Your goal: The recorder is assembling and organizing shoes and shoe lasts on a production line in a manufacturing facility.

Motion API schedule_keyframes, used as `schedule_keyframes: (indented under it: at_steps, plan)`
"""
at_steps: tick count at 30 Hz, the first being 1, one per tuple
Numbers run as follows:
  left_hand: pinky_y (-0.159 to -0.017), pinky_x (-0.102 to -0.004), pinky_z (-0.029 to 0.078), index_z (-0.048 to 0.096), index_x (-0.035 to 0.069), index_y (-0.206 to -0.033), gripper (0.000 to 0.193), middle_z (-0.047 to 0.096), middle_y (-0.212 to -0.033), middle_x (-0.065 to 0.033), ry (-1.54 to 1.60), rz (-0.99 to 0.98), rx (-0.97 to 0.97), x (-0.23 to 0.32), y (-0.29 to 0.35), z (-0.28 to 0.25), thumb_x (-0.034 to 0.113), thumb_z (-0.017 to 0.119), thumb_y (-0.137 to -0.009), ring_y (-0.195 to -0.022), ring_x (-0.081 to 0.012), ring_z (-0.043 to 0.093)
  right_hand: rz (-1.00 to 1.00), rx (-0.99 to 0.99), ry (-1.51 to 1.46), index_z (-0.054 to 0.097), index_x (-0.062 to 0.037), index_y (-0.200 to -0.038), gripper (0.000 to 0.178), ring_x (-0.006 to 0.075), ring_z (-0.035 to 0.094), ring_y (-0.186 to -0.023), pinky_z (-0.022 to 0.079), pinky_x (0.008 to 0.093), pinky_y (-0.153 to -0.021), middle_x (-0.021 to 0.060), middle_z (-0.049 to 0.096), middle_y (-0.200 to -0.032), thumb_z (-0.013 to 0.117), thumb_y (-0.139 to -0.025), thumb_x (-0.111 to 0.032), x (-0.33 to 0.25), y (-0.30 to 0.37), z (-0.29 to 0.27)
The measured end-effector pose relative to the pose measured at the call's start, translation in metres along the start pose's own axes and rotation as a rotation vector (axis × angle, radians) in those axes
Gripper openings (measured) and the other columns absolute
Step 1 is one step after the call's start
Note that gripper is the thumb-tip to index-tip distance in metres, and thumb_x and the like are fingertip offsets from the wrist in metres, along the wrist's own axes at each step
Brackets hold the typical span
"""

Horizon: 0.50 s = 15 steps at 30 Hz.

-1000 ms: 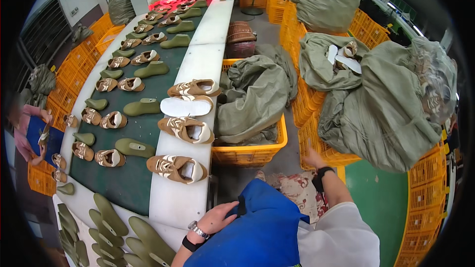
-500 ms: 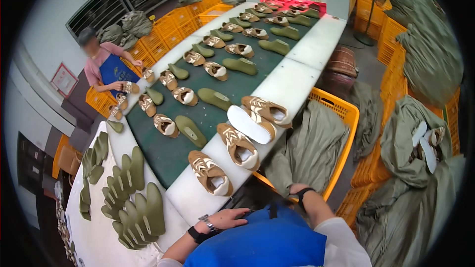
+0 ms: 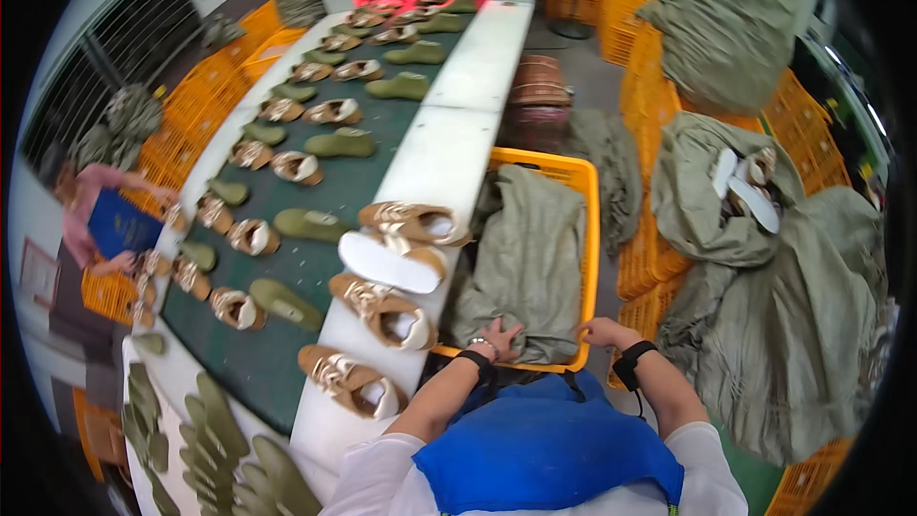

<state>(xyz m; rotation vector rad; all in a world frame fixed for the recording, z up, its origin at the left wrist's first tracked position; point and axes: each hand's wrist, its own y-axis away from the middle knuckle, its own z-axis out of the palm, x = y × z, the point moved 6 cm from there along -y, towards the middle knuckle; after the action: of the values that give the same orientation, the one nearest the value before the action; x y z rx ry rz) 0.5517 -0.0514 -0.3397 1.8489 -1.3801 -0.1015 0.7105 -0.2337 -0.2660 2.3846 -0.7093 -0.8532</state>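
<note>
Left hand: our left hand (image 3: pixel 497 337) lies flat, fingers spread and open, pressed on the olive-green woven fabric sack (image 3: pixel 525 263); a dark band sits at the wrist.
Right hand: our right hand (image 3: pixel 600 332) is curled closed over the near rim of the yellow plastic slatted crate (image 3: pixel 592 229), fingers hooked on the edge just beside the sack's fold; a black strap circles the wrist.
Sack: it fills the crate, crumpled, its near edge draped to the rim under our left hand.
Crate: it stands directly in front of us, touching the right side of the long white bench (image 3: pixel 449 148).
Bench edge: four tan and cream strapped sandals lie in a row along the white strip; the nearest tan sandal (image 3: pixel 349 382) is just left of our left forearm, and one upturned sandal with a white sole (image 3: pixel 390 262) lies between two upright ones.
Belt: a dark green conveyor surface (image 3: pixel 315 201) runs down the bench, carrying pairs of olive-green foam insoles (image 3: pixel 310 225) and further sandals.
Near left: a stack of loose olive-green insoles (image 3: pixel 220 440) rests on the bench end.
Right side: more olive-green sacks (image 3: pixel 783 325) are heaped over yellow crates, well apart from our hands.
Far left: another person in a pink sleeve (image 3: pixel 91 193) works across the belt.
</note>
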Motion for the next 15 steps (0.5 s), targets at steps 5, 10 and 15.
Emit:
schedule_keyframes:
  at_steps: [5, 10, 15]
  plan:
    - [-0.104, -0.052, 0.024, 0.027, 0.037, -0.137, 0.076, 0.012, -0.146, -0.0156, -0.048, -0.185, -0.316, 0.023, -0.011, 0.004, 0.054, 0.059, -0.07, -0.131, -0.0418, 0.018, -0.01, -0.028, -0.109, 0.05, -0.0132, -0.123, 0.053, 0.0333, 0.052, -0.108, 0.042, 0.0391, -0.091, 0.0166, 0.055, -0.118, 0.061, -0.074, -0.027, 0.037, 0.012, -0.052]
    - [-0.079, -0.0398, 0.048, 0.051, 0.007, -0.115, 0.046, 0.062, -0.088, -0.0164, 0.058, -0.068, -0.132, 0.021, -0.08, 0.03, 0.021, 0.057, -0.072, -0.091, -0.0297, 0.06, -0.131, 0.472, 0.1, 0.026, -0.0196, -0.137, 0.09, 0.0396, 0.05, -0.102, 0.045, 0.0408, -0.084, 0.0205, 0.033, -0.135, 0.076, -0.063, -0.031, 0.007, -0.07, -0.226]
    - [-0.065, -0.0295, 0.043, 0.051, 0.004, -0.089, 0.025, 0.05, -0.072, -0.001, 1.407, 0.283, -0.022, 0.193, 0.02, -0.172, 0.018, 0.061, -0.07, -0.067, -0.0121, 0.047, -0.51, 0.494, 0.68, 0.034, -0.0275, -0.134, 0.067, 0.0419, 0.038, -0.119, 0.043, 0.0473, -0.086, 0.0162, 0.022, -0.142, 0.065, -0.074, -0.022, -0.047, -0.184, -0.146]
